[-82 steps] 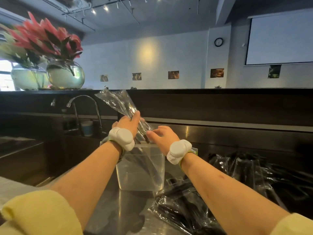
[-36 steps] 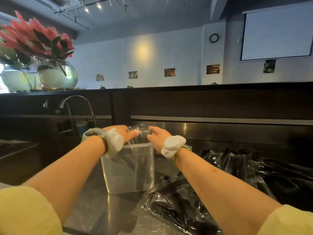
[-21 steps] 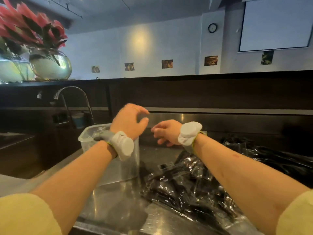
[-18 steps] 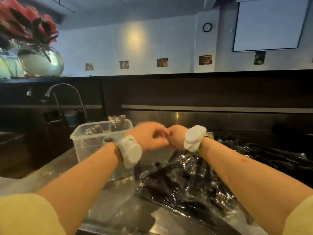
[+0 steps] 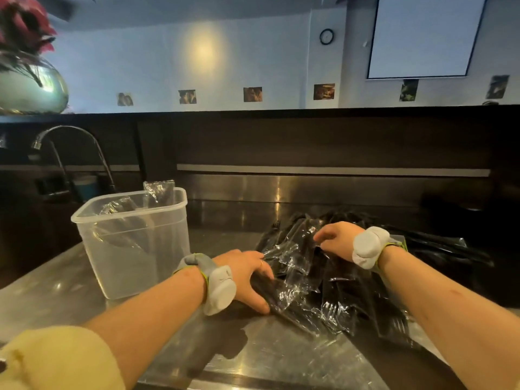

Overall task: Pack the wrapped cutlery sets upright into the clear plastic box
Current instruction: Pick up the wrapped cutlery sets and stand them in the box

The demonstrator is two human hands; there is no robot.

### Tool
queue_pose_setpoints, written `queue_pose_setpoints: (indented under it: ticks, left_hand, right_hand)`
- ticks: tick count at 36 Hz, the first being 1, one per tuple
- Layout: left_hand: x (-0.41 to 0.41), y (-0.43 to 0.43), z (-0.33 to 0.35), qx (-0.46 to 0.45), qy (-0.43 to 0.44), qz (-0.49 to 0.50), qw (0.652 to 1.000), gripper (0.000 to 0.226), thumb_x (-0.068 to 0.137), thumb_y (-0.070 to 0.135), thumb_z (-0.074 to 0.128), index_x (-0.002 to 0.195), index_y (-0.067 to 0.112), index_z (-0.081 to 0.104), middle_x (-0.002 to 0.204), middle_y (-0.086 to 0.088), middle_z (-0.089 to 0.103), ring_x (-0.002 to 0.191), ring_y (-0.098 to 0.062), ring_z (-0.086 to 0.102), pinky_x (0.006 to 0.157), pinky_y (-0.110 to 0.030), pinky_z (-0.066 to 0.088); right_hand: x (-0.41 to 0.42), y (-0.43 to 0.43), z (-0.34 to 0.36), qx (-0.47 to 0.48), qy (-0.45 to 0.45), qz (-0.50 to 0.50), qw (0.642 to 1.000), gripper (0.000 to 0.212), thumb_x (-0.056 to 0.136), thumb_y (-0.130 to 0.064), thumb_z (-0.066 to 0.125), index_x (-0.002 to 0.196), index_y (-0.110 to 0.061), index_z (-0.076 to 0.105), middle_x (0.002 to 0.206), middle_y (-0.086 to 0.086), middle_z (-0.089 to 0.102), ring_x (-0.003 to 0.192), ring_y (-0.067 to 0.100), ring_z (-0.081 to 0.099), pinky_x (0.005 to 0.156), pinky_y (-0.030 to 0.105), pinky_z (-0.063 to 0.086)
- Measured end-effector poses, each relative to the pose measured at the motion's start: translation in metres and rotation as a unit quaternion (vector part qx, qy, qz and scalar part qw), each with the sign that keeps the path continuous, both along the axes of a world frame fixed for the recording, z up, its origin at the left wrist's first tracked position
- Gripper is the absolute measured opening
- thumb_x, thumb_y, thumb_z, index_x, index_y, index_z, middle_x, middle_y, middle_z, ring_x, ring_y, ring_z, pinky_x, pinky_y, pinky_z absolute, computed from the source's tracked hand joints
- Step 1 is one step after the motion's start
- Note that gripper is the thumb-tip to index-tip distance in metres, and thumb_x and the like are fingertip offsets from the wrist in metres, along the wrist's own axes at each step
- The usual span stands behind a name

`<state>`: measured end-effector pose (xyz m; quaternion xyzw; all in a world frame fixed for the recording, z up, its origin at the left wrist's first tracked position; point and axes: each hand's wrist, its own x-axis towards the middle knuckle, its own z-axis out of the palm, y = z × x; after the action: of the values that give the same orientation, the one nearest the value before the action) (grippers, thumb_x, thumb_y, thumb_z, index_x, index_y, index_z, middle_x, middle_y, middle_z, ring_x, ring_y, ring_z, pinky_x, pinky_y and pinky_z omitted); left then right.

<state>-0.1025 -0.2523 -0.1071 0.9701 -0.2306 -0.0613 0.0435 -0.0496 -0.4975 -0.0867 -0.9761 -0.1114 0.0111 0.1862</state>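
The clear plastic box [image 5: 132,249] stands on the steel counter at the left. Two wrapped cutlery sets [image 5: 157,191] lean inside it, one poking above the rim. To its right lies a heap of wrapped black cutlery sets [image 5: 318,280] in crinkled clear film. My left hand [image 5: 247,280] rests on the near left edge of the heap, fingers curling around one wrapped set. My right hand [image 5: 336,239] hovers over the top of the heap, fingers spread, touching the film.
A steel counter [image 5: 267,358] with a raised steel backsplash. A curved tap [image 5: 70,136] and a blue cup [image 5: 84,187] sit behind the box at the left. A glass vase with red flowers [image 5: 28,80] stands on the dark upper ledge.
Both hands have left the box, where they lowered a wrapped set, and have moved right and down onto the heap. The view has tilted down.
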Motion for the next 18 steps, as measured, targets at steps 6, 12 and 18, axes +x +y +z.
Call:
queue_pose_setpoints:
  ticks: [6,12,18]
  left_hand:
    - [0.015,-0.012,0.005,0.016,-0.114,-0.043,0.992,0.043,0.075,0.031,0.07,0.117,0.033,0.06,0.12,0.012,0.059,0.107,-0.012,0.058,0.092,-0.029,0.047]
    - [0.031,-0.018,0.024,-0.067,-0.169,0.0,0.983,0.019,0.08,0.033,0.068,0.096,0.029,0.06,0.094,0.008,0.067,0.092,-0.016,0.064,0.084,-0.034,0.051]
    - [0.039,-0.022,0.064,-0.339,-0.074,0.076,0.935,0.013,0.082,0.01,0.068,0.094,0.013,0.063,0.091,-0.003,0.066,0.084,-0.01,0.062,0.074,-0.019,0.047]
  right_hand:
    - [-0.002,-0.028,-0.018,0.043,-0.04,-0.044,0.997,0.021,0.092,-0.023,0.056,0.109,-0.025,0.068,0.11,-0.003,0.069,0.101,0.015,0.062,0.084,0.018,0.044]
    - [-0.003,-0.043,-0.026,0.107,-0.058,-0.044,0.992,0.019,0.093,-0.024,0.056,0.108,-0.027,0.067,0.1,-0.007,0.067,0.097,0.011,0.062,0.084,0.02,0.046]
    - [0.001,-0.046,-0.028,0.187,-0.075,-0.045,0.978,0.017,0.092,-0.023,0.057,0.105,-0.031,0.063,0.096,-0.009,0.068,0.091,0.01,0.064,0.086,0.028,0.051]
